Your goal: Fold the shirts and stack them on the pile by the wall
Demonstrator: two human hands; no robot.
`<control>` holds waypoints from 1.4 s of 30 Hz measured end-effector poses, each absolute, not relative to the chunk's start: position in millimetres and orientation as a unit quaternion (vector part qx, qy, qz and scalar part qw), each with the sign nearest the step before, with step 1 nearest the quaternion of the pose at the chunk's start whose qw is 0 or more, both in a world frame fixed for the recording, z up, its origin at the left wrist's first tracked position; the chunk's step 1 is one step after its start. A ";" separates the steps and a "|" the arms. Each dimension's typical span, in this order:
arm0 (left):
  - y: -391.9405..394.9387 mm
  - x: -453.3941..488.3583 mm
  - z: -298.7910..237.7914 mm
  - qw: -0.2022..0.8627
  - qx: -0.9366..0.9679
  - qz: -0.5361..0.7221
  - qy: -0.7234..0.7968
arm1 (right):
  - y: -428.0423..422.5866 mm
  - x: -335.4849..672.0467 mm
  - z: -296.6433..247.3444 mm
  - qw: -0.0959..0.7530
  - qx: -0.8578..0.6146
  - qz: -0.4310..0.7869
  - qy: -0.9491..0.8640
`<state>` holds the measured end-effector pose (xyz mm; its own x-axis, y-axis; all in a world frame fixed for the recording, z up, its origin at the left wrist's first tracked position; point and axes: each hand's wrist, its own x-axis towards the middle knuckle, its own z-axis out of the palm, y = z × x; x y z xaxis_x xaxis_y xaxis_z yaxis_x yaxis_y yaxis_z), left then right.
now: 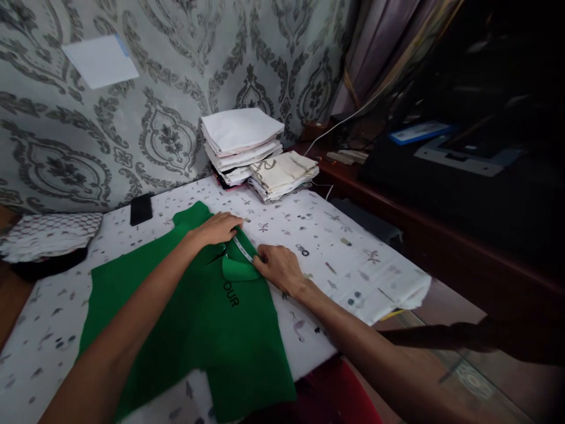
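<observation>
A green polo shirt (172, 318) with black lettering lies spread on the covered table, its collar end toward the right. My left hand (218, 228) is closed on the far end of the collar, fingers bent over its edge. At the near end of the collar, my right hand (279, 268) pinches the fabric between thumb and fingers. A pale printed neck tape (243, 248) runs between the two hands along the inside of the collar. One green collar flap (238, 269) folds down over the shirt front.
Folded white clothes (242, 132) stand stacked against the patterned wall, with a cream folded pile (285, 171) in front. A black phone (141, 209) lies at the back edge. Patterned folded fabric (50, 232) sits at the left. A dark wooden desk (397, 235) borders the right.
</observation>
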<state>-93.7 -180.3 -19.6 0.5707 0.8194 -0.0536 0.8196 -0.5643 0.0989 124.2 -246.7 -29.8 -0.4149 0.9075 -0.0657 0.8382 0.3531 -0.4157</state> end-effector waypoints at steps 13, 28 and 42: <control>-262.4 -174.7 -22.4 0.098 0.731 0.237 0.633 | -229.3 134.3 -34.0 0.185 -0.482 0.229 -0.825; -377.9 -291.7 -63.7 0.028 0.601 0.126 0.789 | -187.2 21.5 -27.7 0.038 -0.232 0.077 -0.969; -382.7 -347.8 -41.7 0.031 0.566 0.033 0.823 | -74.1 -103.1 -32.1 0.079 -0.453 0.267 -0.847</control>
